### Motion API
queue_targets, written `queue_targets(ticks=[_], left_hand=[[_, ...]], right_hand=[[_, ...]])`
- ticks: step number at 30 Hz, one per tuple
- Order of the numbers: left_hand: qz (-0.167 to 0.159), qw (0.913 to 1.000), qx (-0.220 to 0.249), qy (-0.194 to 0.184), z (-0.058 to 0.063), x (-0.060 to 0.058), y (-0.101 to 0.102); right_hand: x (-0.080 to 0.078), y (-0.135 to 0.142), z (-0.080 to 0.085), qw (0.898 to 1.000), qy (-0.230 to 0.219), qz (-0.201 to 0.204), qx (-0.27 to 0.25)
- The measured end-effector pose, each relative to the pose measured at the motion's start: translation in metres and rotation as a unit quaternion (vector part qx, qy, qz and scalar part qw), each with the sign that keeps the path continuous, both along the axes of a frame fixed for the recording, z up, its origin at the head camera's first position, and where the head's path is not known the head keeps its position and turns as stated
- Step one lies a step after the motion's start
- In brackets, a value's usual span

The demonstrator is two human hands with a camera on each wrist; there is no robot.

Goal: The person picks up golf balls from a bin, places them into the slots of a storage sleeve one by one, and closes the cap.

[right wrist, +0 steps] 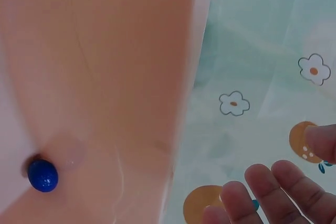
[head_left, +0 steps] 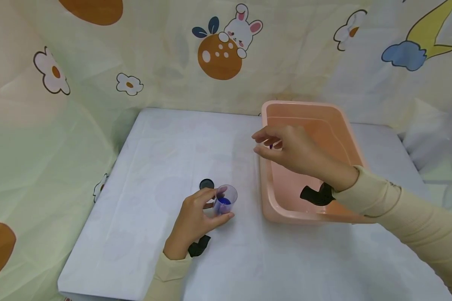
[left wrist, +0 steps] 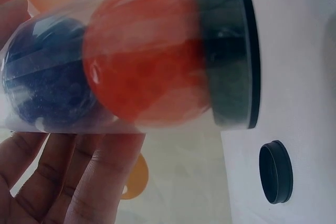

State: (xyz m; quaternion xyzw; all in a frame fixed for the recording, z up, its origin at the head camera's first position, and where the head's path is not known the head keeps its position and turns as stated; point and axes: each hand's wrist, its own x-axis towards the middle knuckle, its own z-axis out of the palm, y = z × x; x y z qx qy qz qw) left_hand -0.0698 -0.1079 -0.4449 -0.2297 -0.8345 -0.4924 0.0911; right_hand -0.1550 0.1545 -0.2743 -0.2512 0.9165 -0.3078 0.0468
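My left hand [head_left: 192, 219] grips a clear plastic tube [head_left: 226, 194], fingers on one side and thumb on the other. In the left wrist view, a dark blue ball [left wrist: 47, 72] and an orange-red ball [left wrist: 149, 53] lie inside the tube, with a dark cap [left wrist: 228, 51] closing its lower end. A loose black lid [head_left: 206, 184] rests on the table just beyond the left hand. Over the left part of the pink bin [head_left: 269, 200] hovers my right hand [head_left: 295, 148], its fingers loosely bent and holding nothing. Inside the bin sits a blue ball [right wrist: 43, 176].
A white-covered table [head_left: 165, 150] carries the bin on its right side. Behind it hangs a patterned cloth [head_left: 165, 50] with flowers and a rabbit. Black straps [head_left: 318, 195] are at the wrists.
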Motion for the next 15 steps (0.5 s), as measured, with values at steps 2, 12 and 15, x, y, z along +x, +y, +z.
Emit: queue_targets(ticks=[2, 12, 15], left_hand=[[0.000, 1.0000, 0.001, 0.001, -0.001, 0.000, 0.000], [-0.001, 1.0000, -0.001, 0.004, -0.003, -0.001, 0.001], [-0.001, 1.0000, -0.001, 0.004, -0.003, -0.001, 0.001]], right_hand=[[-0.002, 0.002, 0.001, 1.000, -0.001, -0.004, -0.002], [-0.015, 0.015, -0.001, 0.999, -0.007, -0.018, -0.026], [-0.020, 0.020, -0.001, 0.999, -0.014, -0.025, -0.022]])
